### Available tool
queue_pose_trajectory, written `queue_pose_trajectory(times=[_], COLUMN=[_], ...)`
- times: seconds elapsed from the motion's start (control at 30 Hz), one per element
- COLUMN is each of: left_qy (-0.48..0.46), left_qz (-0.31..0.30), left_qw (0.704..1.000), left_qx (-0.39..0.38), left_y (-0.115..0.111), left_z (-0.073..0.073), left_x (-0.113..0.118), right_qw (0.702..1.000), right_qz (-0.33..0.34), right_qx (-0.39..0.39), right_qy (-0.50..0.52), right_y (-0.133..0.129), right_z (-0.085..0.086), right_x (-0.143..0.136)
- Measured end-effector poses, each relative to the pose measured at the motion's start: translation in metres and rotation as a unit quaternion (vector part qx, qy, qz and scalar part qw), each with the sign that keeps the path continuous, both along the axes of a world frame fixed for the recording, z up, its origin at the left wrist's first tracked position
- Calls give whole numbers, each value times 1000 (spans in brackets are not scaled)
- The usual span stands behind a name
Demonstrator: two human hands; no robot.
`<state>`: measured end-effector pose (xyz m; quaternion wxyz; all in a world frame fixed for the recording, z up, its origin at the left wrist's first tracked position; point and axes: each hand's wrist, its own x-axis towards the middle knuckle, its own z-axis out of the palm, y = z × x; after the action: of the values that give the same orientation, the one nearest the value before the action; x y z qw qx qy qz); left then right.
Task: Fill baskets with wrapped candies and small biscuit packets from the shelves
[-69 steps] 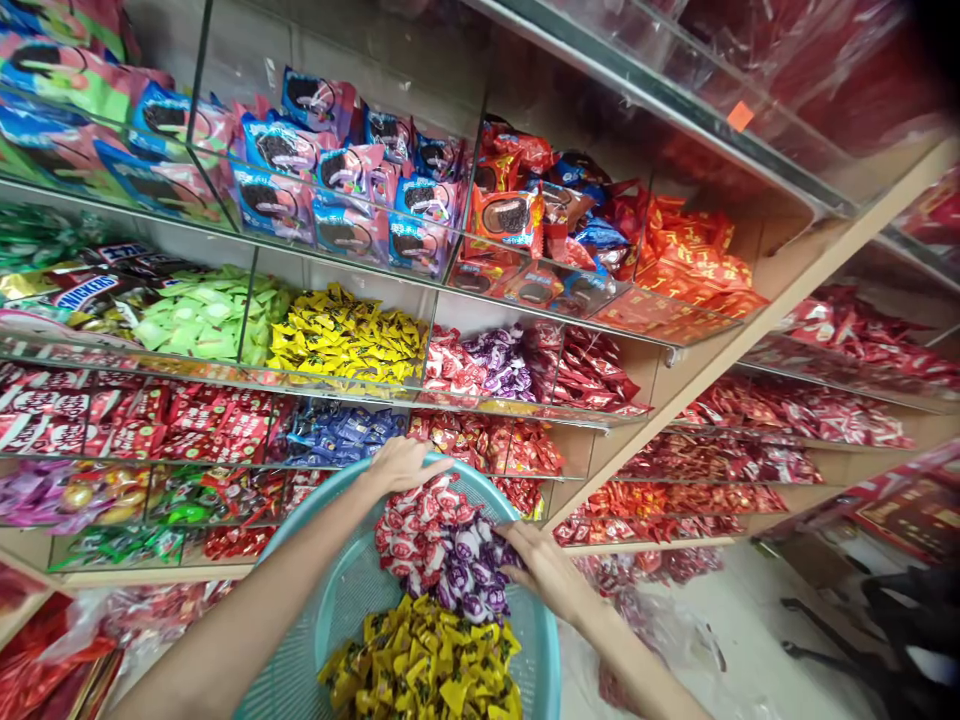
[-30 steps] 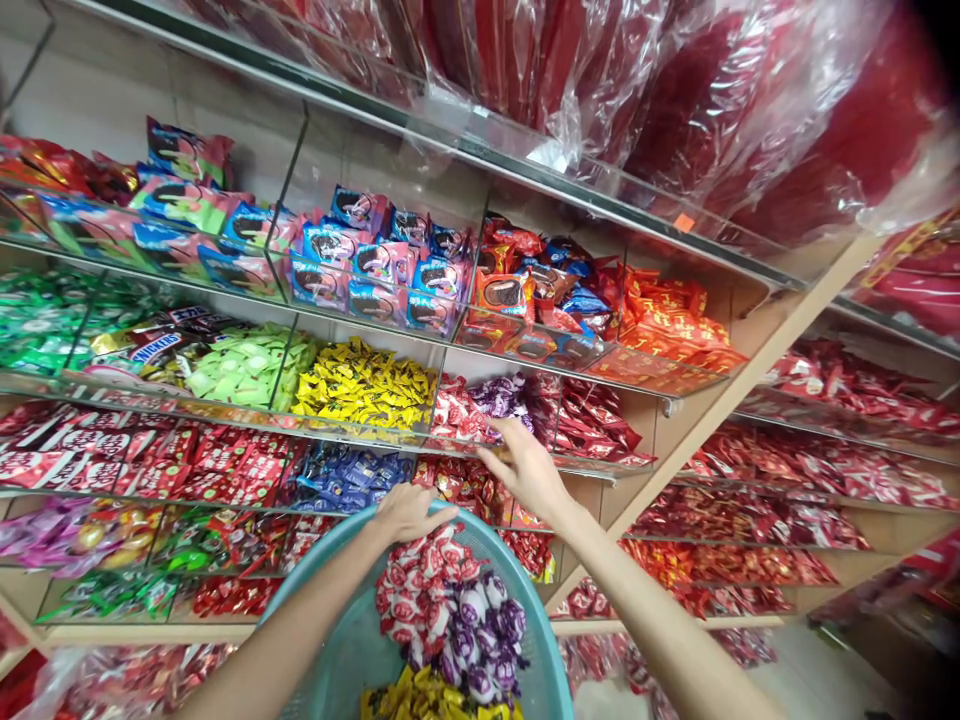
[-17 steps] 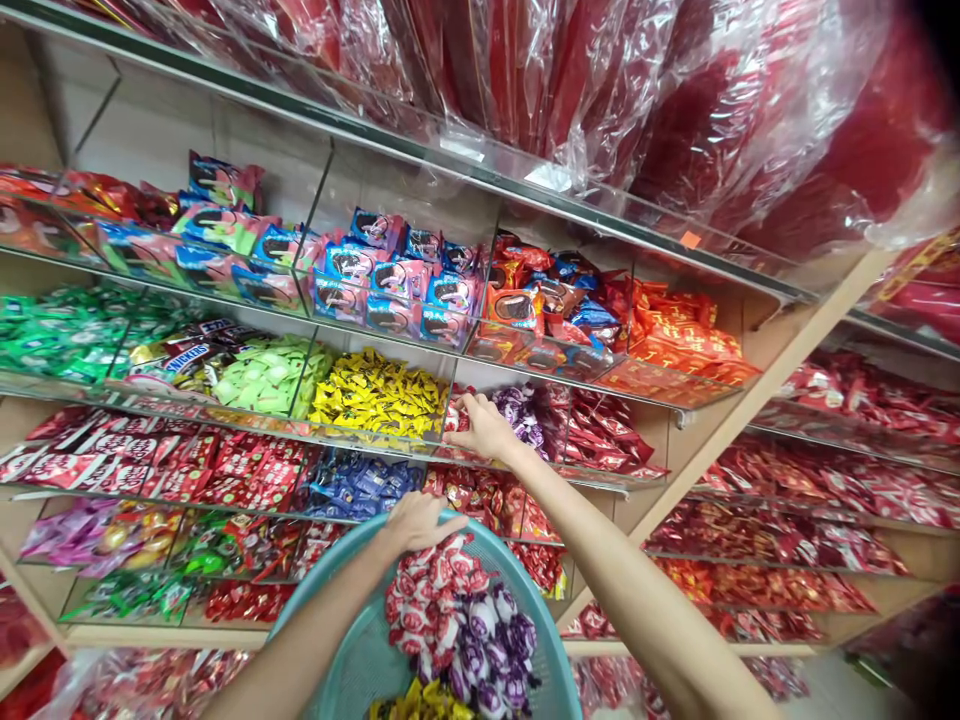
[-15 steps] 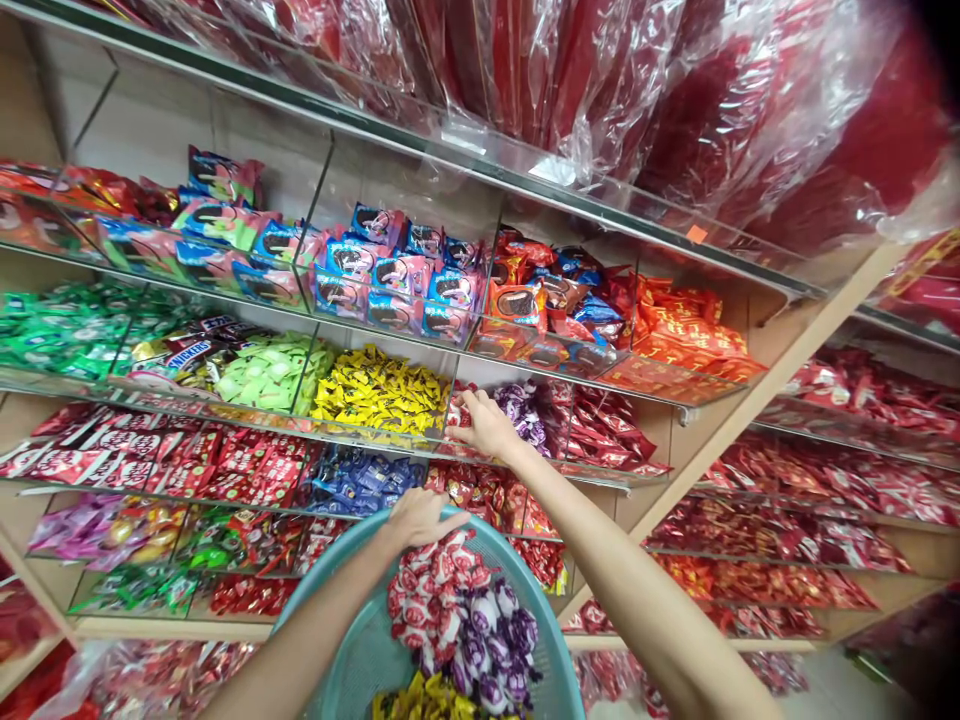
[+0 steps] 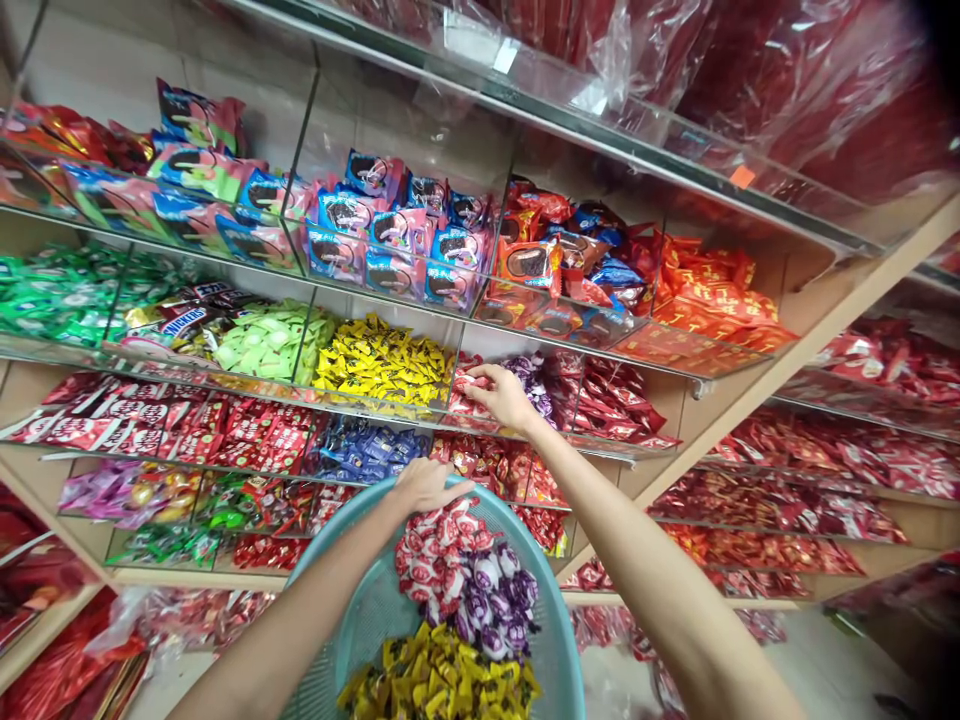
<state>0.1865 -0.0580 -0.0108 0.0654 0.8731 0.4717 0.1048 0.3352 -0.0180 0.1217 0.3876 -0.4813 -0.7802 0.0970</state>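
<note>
My left hand [image 5: 429, 486] grips the far rim of a round teal plastic basket [image 5: 564, 600], its thumb stretched along the inside. In the basket lie red-and-white wrapped candies [image 5: 431, 560], purple-and-white wrapped candies [image 5: 496, 605] and yellow wrapped candies [image 5: 442, 675], in separate piles. My right hand [image 5: 504, 396] reaches over the clear front of a shelf compartment, its fingers apart and bent down at the red-and-white candies [image 5: 459, 400] there. Purple candies [image 5: 536, 378] lie just behind that hand. Whether a candy touches its fingertips is hard to see.
Yellow candies [image 5: 382, 360] fill the compartment left of my right hand; dark red packets [image 5: 615, 400] lie to its right. Above runs a glass shelf with blue-and-pink cookie packs [image 5: 397, 230] and orange packets [image 5: 712, 290]. Blue candies [image 5: 367, 447] sit below. A wooden upright [image 5: 739, 400] slants at right.
The view has shifted, showing more of the yellow candies in the basket. My right hand has dipped lower at the red-and-white candies, its fingers more bent. My left hand stays on the rim.
</note>
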Motion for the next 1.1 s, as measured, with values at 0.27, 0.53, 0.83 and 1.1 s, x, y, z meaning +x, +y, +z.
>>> queue_pose_trajectory(times=[0.27,0.53,0.83,1.1], left_qy=[2,2,6,12], left_qz=[5,1,0,4], left_qw=[1000,1000,1000,1000], left_qx=[-9,-6,-14,-12], left_y=[1,5,6,4], left_z=[-1,-8,-12,-6], left_x=[0,1,1,1], right_qw=[962,893,816,908], right_qz=[26,85,-19,-70], right_qx=[-85,-207,-363,-212], right_qy=[258,390,450,353], right_y=[-14,-117,-158,-152], right_z=[15,3,-146,-189], right_x=[7,26,25,7])
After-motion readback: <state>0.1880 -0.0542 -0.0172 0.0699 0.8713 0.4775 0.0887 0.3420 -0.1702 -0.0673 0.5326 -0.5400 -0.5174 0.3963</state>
